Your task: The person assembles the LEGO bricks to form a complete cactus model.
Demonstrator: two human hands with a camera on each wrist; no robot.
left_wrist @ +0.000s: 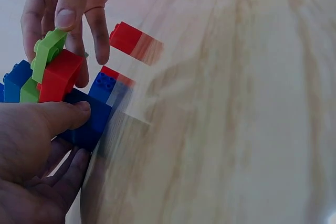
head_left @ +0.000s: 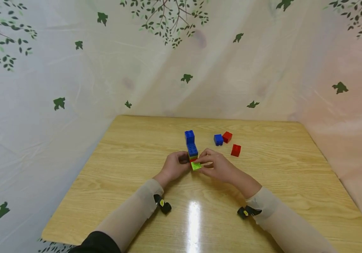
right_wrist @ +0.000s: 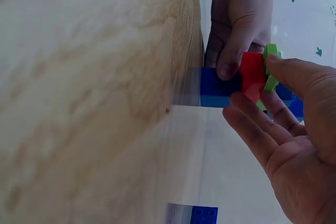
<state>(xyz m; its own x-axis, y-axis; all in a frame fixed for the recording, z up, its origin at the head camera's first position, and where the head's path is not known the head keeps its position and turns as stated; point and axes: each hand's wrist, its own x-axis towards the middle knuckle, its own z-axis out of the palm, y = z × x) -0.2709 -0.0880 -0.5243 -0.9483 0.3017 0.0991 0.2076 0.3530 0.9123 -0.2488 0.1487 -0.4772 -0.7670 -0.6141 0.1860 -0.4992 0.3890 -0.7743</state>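
A: What does your left hand (head_left: 173,165) have hold of?

B: Its fingers grip the bottom blue brick (left_wrist: 97,121) of the stack (head_left: 192,147), your thumb laid on one face. That brick stands on the worktop (head_left: 149,140).

A: And your right hand (head_left: 217,167)?

B: You pinch the lime brick (head_left: 196,166) between thumb and fingers. It lies against the studded top of the red brick (right_wrist: 252,72), which sits on your bottom blue one. From your head, the lime brick is the part of the stack nearest you.

A: What else is built in there?

B: Beside the lime brick you have another green piece (left_wrist: 30,92); above that comes a middle blue brick (head_left: 193,150), then an upper blue brick (head_left: 189,136) stepped farther away from you.

A: Anything loose around you?

B: Beyond your right hand, a loose blue brick (head_left: 218,140) lies right by a far red brick (head_left: 227,137); you can't tell whether they touch. A nearer red brick (head_left: 236,150) lies apart from both, on your side of them.

A: Behind the worktop?

B: You face a pale sheet (head_left: 155,91) printed with green leaves.
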